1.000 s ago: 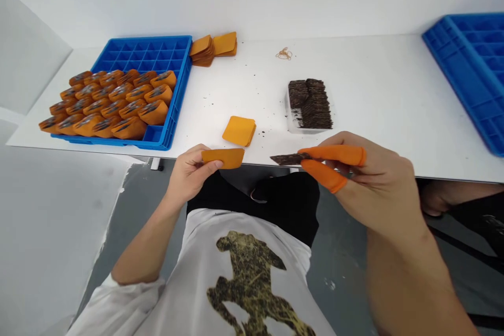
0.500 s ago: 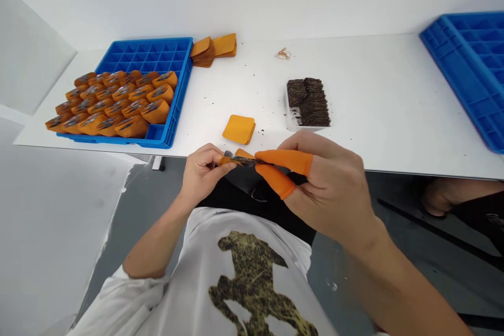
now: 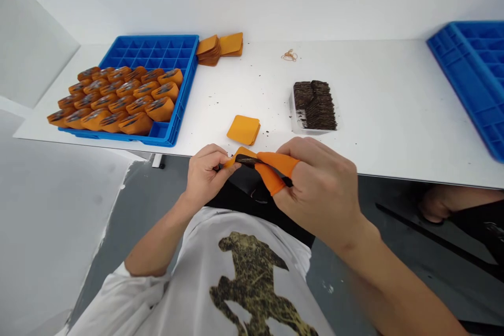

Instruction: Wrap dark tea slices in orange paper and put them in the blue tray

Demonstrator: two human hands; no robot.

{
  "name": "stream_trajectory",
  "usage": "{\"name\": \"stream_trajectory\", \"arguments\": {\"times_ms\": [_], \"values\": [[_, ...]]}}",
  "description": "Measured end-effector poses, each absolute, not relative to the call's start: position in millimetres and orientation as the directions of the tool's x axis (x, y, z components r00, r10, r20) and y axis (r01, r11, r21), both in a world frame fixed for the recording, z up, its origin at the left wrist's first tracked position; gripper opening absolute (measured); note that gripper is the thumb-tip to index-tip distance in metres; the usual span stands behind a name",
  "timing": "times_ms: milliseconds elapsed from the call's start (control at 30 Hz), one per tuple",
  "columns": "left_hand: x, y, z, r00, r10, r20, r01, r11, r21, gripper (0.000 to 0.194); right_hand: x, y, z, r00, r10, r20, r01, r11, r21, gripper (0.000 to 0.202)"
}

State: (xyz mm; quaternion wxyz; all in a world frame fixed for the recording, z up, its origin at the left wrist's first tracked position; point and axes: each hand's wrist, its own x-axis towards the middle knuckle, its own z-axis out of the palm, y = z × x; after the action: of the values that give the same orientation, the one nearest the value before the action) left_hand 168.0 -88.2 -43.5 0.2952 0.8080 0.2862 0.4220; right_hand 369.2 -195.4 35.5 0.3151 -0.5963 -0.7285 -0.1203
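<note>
Just beyond the table's front edge, my left hand [image 3: 207, 174] pinches a small orange pouch [image 3: 244, 151] by its left side. My right hand [image 3: 325, 184], with orange covers on thumb and forefinger, is closed on a thin dark brown sheet [image 3: 247, 159] at the pouch's opening. How deep the sheet sits inside is hidden by the fingers. Close ahead of both hands lies a short stack of flat orange pouches [image 3: 243, 130]. To the right, a clear tub [image 3: 295, 115] holds many upright dark brown sheets [image 3: 321, 106].
At left, a blue divided tray [image 3: 167, 136] holds several rows of filled orange pouches [image 3: 136, 124]. More flat pouches [image 3: 208, 50] are stacked beside it. Rubber bands [image 3: 290, 55] lie at the back. Another blue tray [image 3: 468, 84] stands right. Someone's leg [image 3: 444, 200] shows below the table.
The pouch's mouth now shows wider around the dark sheet, and the shiny grey part seen by the left fingers is out of sight. My right hand has shifted slightly left.
</note>
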Motion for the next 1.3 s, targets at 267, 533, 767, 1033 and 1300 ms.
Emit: {"name": "stream_trajectory", "arguments": {"times_ms": [267,533,767,1033,1300], "values": [[167,-90,-42,0.495,0.685,0.534,0.227,-0.696,0.681,0.013,364,-193,35,-0.186,0.791,0.583,0.960,0.272,-0.062,0.038],[165,-88,-41,0.545,0.671,0.503,0.029,-0.615,0.788,0.009,393,-189,20,-0.013,0.907,0.421,0.760,0.282,-0.585,0.020],[163,-91,-42,0.401,0.686,0.607,-0.075,-0.636,0.768,0.007,392,-187,16,0.037,0.862,0.505,0.762,0.303,-0.573,0.019],[163,-87,-34,0.390,0.642,0.660,-0.035,-0.706,0.707,0.006,392,-188,22,-0.006,0.821,0.571,0.777,0.364,-0.514,0.018],[147,-78,-20,0.562,0.492,0.665,0.068,-0.828,0.556,0.009,378,-182,12,-0.134,0.775,0.618,0.832,0.427,-0.355,0.017]]}}
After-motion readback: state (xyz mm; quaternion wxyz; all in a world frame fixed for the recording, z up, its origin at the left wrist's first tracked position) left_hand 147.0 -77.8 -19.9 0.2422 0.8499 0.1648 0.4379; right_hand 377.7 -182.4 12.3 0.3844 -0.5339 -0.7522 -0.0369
